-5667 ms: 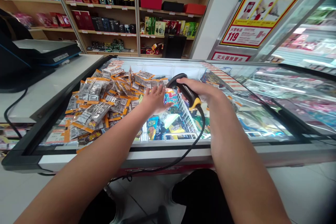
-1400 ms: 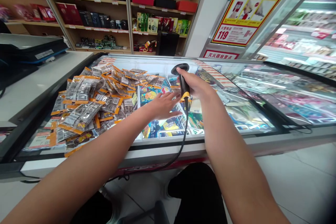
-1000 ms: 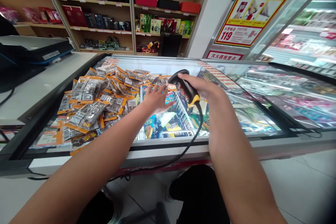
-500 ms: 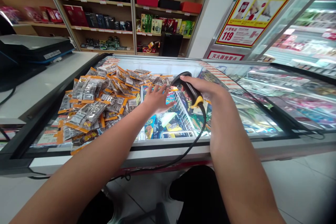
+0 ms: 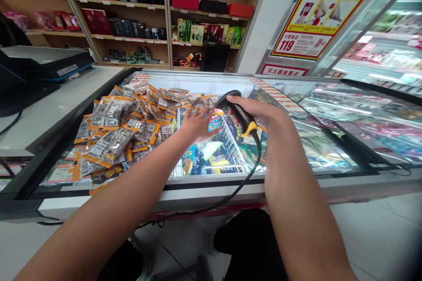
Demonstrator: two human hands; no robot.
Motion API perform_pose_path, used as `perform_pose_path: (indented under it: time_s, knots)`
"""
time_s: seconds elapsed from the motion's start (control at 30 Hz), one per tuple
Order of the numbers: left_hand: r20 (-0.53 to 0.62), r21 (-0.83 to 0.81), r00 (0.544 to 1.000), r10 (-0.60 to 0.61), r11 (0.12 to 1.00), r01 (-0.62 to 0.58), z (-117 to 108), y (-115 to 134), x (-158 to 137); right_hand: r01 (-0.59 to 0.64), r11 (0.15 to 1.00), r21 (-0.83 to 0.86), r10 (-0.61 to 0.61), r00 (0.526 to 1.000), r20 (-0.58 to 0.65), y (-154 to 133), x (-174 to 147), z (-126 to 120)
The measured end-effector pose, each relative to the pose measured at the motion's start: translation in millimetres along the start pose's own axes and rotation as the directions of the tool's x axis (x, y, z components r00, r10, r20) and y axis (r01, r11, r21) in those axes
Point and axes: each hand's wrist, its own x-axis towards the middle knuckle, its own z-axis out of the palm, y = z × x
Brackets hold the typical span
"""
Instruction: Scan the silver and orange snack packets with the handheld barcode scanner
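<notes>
My right hand [image 5: 252,107] is wrapped round a black and yellow barcode scanner [image 5: 242,116], whose head points to the left and whose cable hangs down past the freezer's front edge. My left hand [image 5: 198,126] is spread flat, palm down, over the glass top of the chest freezer [image 5: 211,180], holding nothing. Left of it lies a big heap of small clear snack packets [image 5: 114,112] with orange edges and barcode labels. A few of these packets reach behind my left hand towards the scanner. Whether my palm touches the glass I cannot tell.
Through the glass show bright bags [image 5: 198,158] and a white wire basket [image 5: 235,142]. A counter with a flat black-sided device [image 5: 46,61] stands at the left. Shelves [image 5: 132,2] with bottles and boxes line the back. The scanner's cable [image 5: 227,199] runs across the freezer's front.
Almost nothing differs. Both hands and the scanner keep their places, with only a very slight shift of the view. A dark shape at the far left edge has moved.
</notes>
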Motion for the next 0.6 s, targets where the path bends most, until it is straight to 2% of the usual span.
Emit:
perform_pose_path:
  time_s: [0.07,0.2,0.33,0.6]
  knots:
    - [0.006,0.003,1.000,-0.004,1.000,0.004,0,0,0,-0.056,0.997,0.059,0.054,0.998,0.043,-2,-2,0]
    - [0.021,0.012,1.000,-0.014,1.000,0.014,-2,2,-1,-0.080,0.994,0.074,0.079,0.997,0.007,-7,-9,1]
    - [0.026,0.023,1.000,-0.009,1.000,0.008,-2,1,-1,-0.051,0.997,0.063,0.053,0.998,-0.032,-8,-12,1]
    - [0.021,0.013,1.000,-0.009,1.000,0.009,0,0,1,0.023,0.999,0.049,-0.022,1.000,-0.011,0,-7,-7]
